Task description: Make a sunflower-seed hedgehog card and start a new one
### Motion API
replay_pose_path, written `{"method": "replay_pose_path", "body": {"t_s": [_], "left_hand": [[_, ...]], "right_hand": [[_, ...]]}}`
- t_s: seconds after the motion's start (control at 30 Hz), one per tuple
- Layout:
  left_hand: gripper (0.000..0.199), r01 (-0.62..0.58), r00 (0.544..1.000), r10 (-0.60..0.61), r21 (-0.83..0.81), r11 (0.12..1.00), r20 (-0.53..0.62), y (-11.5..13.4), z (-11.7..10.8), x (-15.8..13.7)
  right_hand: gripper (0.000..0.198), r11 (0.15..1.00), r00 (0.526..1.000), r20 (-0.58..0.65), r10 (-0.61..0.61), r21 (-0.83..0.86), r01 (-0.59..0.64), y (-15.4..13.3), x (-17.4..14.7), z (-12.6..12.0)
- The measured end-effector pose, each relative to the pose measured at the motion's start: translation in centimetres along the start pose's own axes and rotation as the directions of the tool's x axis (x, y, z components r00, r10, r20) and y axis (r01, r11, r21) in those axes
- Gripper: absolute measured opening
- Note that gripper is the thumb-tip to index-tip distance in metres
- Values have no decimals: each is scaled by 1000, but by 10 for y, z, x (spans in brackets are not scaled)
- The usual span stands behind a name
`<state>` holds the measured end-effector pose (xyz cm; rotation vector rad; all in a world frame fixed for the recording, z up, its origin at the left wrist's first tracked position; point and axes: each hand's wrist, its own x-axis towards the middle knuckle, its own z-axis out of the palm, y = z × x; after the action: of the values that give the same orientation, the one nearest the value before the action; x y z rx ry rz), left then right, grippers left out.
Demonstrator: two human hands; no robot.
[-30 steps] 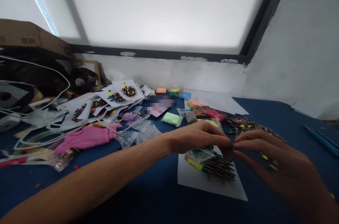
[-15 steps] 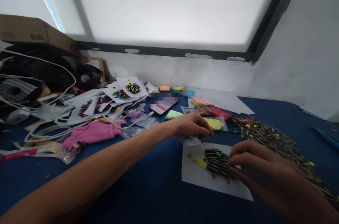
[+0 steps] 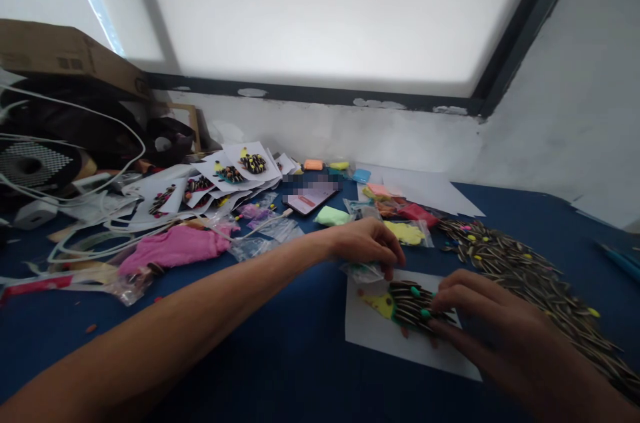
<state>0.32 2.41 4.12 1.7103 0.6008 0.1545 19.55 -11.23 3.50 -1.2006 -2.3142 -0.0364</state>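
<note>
A paper sheet (image 3: 370, 333) carries a hedgehog picture (image 3: 405, 310) with a yellow clay face, sunflower-seed spines and small brown feet. One green clay ball (image 3: 415, 291) sits among the spines. At the fingertips of my right hand (image 3: 480, 316), pinched over the hedgehog's back, is a second green clay ball (image 3: 425, 313). My left hand (image 3: 367, 241) is closed with its fingers curled down, just beyond the sheet. Below it lies a clear plastic bag (image 3: 363, 272) with green clay inside. What the left fingers hold, if anything, is hidden.
Loose sunflower seeds (image 3: 525, 270) spread along the right. Beyond my left hand lie yellow clay (image 3: 404, 232), red clay (image 3: 419, 213) and a phone (image 3: 313, 198) on its cable. Finished hedgehog sheets (image 3: 250, 163), pink clay (image 3: 175, 250) and white cables (image 3: 90, 253) crowd the left.
My right fingers have brought a green ball lower, onto the hedgehog's spines. My left hand has stayed nearly in place over the plastic bag. The view has shifted slightly.
</note>
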Motion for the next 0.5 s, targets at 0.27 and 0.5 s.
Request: {"method": "replay_pose_path", "body": {"t_s": [0.27,0.5], "left_hand": [[12,-16,1000,16,8,1000,-5,-1,0,1],[37,-102,969,103,13,995,-226,16,18,-9]], "right_hand": [[14,1000,999,17,31,0,-31,1,-1,-1],[30,974,983,-51,177,156,-167,-17,12,-8]]}}
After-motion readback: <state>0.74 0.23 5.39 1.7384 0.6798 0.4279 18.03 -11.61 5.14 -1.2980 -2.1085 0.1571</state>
